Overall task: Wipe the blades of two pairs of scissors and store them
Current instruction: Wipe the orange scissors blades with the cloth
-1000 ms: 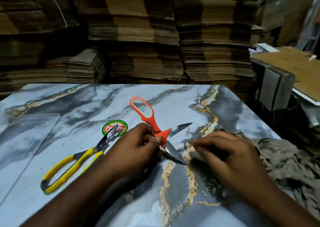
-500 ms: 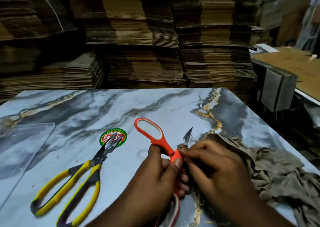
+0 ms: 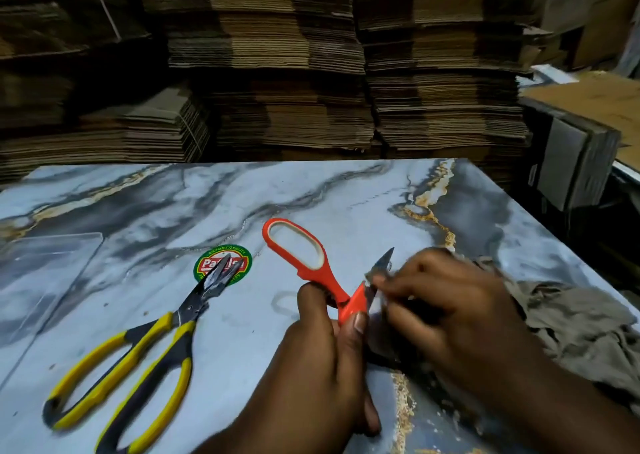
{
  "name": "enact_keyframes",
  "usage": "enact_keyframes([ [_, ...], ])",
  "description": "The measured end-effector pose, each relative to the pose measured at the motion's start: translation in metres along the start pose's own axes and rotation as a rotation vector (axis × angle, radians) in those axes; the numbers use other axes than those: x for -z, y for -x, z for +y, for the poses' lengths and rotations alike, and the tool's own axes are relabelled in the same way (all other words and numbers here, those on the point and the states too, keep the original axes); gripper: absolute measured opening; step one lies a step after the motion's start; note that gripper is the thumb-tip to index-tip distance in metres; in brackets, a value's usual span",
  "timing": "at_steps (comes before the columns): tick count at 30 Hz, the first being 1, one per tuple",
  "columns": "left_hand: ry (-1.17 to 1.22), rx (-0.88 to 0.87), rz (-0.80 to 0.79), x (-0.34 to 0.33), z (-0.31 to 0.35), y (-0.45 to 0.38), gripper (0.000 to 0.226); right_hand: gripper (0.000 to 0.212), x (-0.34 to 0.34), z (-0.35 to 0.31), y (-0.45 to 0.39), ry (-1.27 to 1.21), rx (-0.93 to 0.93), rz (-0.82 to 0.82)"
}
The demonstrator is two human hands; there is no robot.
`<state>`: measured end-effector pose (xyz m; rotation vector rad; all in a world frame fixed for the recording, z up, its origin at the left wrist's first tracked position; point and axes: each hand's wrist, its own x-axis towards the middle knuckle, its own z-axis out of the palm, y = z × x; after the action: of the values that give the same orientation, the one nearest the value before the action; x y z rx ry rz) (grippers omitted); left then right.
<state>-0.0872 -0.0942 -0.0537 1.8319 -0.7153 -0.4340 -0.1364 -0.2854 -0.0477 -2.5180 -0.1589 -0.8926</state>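
Observation:
My left hand (image 3: pixel 322 360) grips the orange scissors (image 3: pixel 301 256) near the pivot, one handle loop sticking up and away. One blade tip points up past my right hand (image 3: pixel 446 315), which pinches the grey-brown cloth (image 3: pixel 581 329) around that blade. The rest of the cloth trails off to the right on the marble-patterned table (image 3: pixel 173 211). The yellow-and-black scissors (image 3: pixel 149 353) lie flat at the left, blades slightly apart, tips over a round green-and-red sticker (image 3: pixel 239 256).
A clear plastic sheet (image 3: pixel 41 273) lies at the table's left edge. Tall stacks of flattened cardboard (image 3: pixel 294 72) stand behind the table. A cardboard box (image 3: pixel 575 162) sits to the right, beyond the table's right edge.
The orange scissors went from lying on the table to being held up. My right hand closed the cloth around the blade and has slid along it. The yellow scissors stayed put.

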Motion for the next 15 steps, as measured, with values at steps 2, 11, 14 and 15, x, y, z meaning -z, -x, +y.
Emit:
enact_keyframes([
  [2, 0.016, 0.02, -0.014, 0.002, 0.0, 0.001, 0.008, 0.013, 0.0, 0.007, -0.008, 0.008, -0.037, 0.029],
  [11, 0.037, 0.031, -0.026, 0.003, -0.004, -0.004, 0.007, 0.009, -0.005, 0.007, -0.008, -0.081, -0.026, -0.005],
  [14, 0.004, -0.008, -0.024, 0.003, -0.004, -0.003, 0.011, 0.009, -0.008, -0.001, -0.001, -0.119, 0.01, -0.043],
  [15, 0.014, -0.007, -0.027, 0.002, -0.005, -0.003, 0.013, 0.011, -0.007, 0.003, -0.003, -0.139, -0.021, -0.031],
])
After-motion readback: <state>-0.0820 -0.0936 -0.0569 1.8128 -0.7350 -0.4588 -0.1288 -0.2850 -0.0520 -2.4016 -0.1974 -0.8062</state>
